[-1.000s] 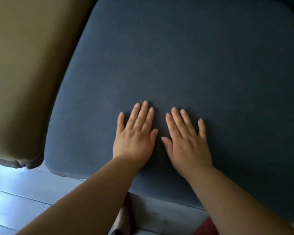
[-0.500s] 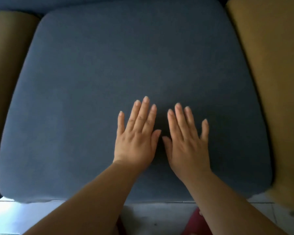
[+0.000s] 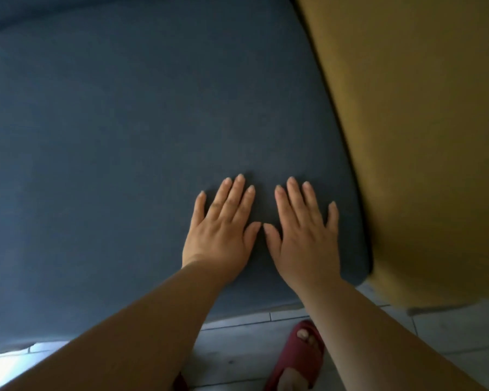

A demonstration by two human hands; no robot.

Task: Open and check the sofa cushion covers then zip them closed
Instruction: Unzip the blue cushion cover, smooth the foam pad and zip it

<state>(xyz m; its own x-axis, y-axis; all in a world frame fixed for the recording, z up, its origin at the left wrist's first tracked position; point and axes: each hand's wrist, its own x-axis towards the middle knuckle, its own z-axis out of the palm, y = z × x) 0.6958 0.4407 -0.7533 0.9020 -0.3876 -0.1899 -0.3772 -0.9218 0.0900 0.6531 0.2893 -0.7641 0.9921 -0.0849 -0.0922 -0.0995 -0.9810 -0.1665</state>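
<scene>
One red slipper (image 3: pixel 297 358) stands nearest, on the tiled floor (image 3: pixel 237 334). Beyond it, two hands lie flat with fingers spread, side by side on the one blue cushion (image 3: pixel 130 142): the left hand (image 3: pixel 223 235) and the right hand (image 3: pixel 305 239), thumbs almost touching. They rest near the cushion's front right corner, and most of it stretches away and leftward. The right hand is nearer the one mustard cushion (image 3: pixel 424 131), which butts against the blue one's right edge. No zipper shows. It probably sits on a hidden edge, so the cushion would need lifting or turning.
</scene>
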